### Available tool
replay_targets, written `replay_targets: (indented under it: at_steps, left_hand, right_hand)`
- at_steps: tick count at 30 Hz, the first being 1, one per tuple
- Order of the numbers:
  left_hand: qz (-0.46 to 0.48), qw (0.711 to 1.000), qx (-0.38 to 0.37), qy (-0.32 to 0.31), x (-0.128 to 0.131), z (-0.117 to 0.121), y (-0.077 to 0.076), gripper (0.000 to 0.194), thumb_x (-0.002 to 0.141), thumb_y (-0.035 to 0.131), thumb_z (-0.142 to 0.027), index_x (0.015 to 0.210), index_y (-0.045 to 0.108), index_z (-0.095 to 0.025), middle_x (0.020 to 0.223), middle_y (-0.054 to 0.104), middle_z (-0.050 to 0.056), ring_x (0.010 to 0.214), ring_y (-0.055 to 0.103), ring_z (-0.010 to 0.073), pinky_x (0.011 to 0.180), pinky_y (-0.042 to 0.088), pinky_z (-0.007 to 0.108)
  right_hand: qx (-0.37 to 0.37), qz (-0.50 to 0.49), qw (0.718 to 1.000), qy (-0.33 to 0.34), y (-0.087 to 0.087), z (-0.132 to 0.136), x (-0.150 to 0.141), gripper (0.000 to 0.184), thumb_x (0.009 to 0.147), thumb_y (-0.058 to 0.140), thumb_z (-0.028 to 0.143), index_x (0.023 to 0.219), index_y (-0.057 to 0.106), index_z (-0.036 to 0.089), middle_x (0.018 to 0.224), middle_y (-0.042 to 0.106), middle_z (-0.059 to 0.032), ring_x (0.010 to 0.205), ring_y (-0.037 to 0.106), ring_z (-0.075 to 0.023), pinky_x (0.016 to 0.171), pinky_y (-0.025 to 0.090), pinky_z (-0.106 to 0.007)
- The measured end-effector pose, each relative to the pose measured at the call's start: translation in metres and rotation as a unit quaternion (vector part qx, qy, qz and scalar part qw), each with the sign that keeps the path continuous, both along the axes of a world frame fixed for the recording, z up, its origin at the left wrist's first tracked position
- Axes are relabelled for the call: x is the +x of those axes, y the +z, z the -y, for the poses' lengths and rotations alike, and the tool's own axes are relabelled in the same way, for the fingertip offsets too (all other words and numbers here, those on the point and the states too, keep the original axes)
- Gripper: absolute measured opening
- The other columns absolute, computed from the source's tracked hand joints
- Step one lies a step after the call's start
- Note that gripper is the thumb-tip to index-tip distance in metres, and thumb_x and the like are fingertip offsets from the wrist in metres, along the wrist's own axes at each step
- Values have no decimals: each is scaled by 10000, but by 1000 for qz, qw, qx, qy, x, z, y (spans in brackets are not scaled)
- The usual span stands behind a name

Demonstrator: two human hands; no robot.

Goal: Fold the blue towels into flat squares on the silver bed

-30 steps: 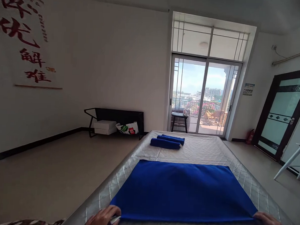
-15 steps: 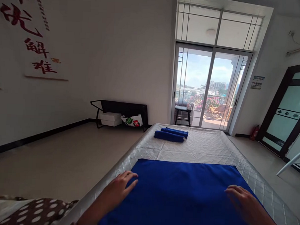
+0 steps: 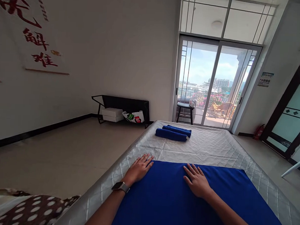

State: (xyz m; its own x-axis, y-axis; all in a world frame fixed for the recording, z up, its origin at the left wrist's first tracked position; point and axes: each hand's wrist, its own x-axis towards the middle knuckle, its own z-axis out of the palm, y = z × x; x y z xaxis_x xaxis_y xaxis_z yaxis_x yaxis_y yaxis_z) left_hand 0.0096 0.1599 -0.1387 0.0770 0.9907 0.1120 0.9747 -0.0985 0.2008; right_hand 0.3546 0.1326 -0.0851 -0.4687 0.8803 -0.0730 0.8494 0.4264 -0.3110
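Note:
A blue towel [image 3: 166, 199] lies spread flat over the near part of the bed [image 3: 200, 148], its near edge out of view. At its far left corner rests my left hand [image 3: 139, 168], open with fingers stretched forward; the hand covers that corner. My right hand [image 3: 196, 181] lies open and flat on the towel, fingertips close to the middle of its far edge. Neither hand grips anything. Farther up the bed, two rolled blue towels [image 3: 171, 134] sit side by side, a small white tag at the end of the nearer one.
A black rack [image 3: 125, 103] with white boxes [image 3: 112, 114] and a printed bag [image 3: 133, 116] stands against the wall. Brown polka-dot fabric [image 3: 36, 210] lies at the lower left. Beyond the bed are a dark stool [image 3: 185, 107] and glass sliding doors.
My left hand has moved forward to the towel's far left corner. My right hand has swung left and forward, from the towel's right side to near the middle of its far edge.

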Motion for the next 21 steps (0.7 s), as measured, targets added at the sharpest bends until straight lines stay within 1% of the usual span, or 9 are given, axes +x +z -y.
replay_targets:
  at_steps: [3, 5, 8, 10, 13, 15, 17, 19, 21]
  left_hand:
    - [14, 1000, 18, -4, -4, -3, -1, 512, 997, 312, -381, 1400, 582, -218, 1561, 475, 106, 1494, 338, 270, 1232, 250, 485]
    - [44, 998, 34, 10, -10, -4, 0, 513, 989, 319, -382, 1381, 593, -198, 1533, 512, 109, 1468, 387, 270, 1218, 295, 467]
    - [83, 993, 71, 50, -24, -1, 2, 479, 965, 351, -368, 1289, 650, -182, 1450, 591, 105, 1369, 513, 270, 1173, 383, 432]
    - [88, 989, 102, 58, -33, 1, 4, 423, 949, 384, -351, 1181, 700, -191, 1346, 659, 99, 1262, 596, 265, 1132, 433, 419]
    - [57, 987, 134, 61, -38, 3, 9, 337, 928, 438, -307, 1053, 734, -205, 1175, 725, 92, 1112, 658, 261, 1056, 490, 414]
    - [30, 987, 140, 78, -35, 3, 12, 316, 924, 450, -272, 1019, 742, -198, 1117, 736, 103, 1060, 667, 271, 1016, 508, 415]
    - [21, 985, 142, 99, -30, 3, 14, 325, 935, 443, -259, 1019, 747, -180, 1107, 733, 127, 1047, 665, 290, 989, 513, 427]
    - [25, 983, 141, 113, -26, 2, 15, 340, 947, 433, -260, 1026, 749, -166, 1109, 728, 144, 1041, 662, 306, 973, 513, 438]
    - [26, 983, 138, 122, -24, 0, 16, 340, 953, 435, -261, 1033, 751, -166, 1110, 727, 144, 1036, 661, 304, 970, 511, 431]
  right_hand:
    - [-7, 5, 1000, 4, 1, -1, 4, 623, 1022, 257, 570, 1582, 311, 303, 1663, 217, 11, 1545, 145, -232, 1255, 81, -453]
    - [-4, 16, 1000, -7, 0, -3, 12, 627, 1020, 231, 586, 1581, 308, 319, 1664, 215, 20, 1545, 149, -222, 1255, 87, -451]
    - [13, 41, 998, -43, -7, -10, 42, 646, 1014, 195, 593, 1584, 307, 308, 1665, 222, 20, 1544, 155, -216, 1254, 110, -450]
    - [31, 60, 995, -74, -14, -16, 76, 655, 1008, 188, 582, 1583, 316, 296, 1661, 244, 14, 1541, 165, -221, 1251, 137, -456]
    - [56, 93, 985, -136, -25, -29, 146, 645, 989, 224, 528, 1566, 365, 278, 1644, 302, -3, 1534, 196, -238, 1238, 194, -475]
    - [68, 103, 973, -196, -30, -37, 195, 637, 971, 238, 471, 1535, 431, 244, 1610, 378, -38, 1512, 267, -262, 1215, 255, -509]
    - [87, 97, 962, -239, -32, -43, 235, 626, 949, 245, 434, 1473, 515, 221, 1551, 477, -69, 1470, 367, -276, 1185, 318, -524]
    - [105, 68, 959, -254, -30, -48, 262, 609, 927, 260, 428, 1386, 593, 207, 1484, 557, -90, 1401, 475, -270, 1159, 376, -483]
    - [123, 33, 959, -252, -27, -51, 276, 566, 902, 293, 436, 1266, 661, 207, 1389, 635, -110, 1303, 575, -261, 1122, 429, -433]
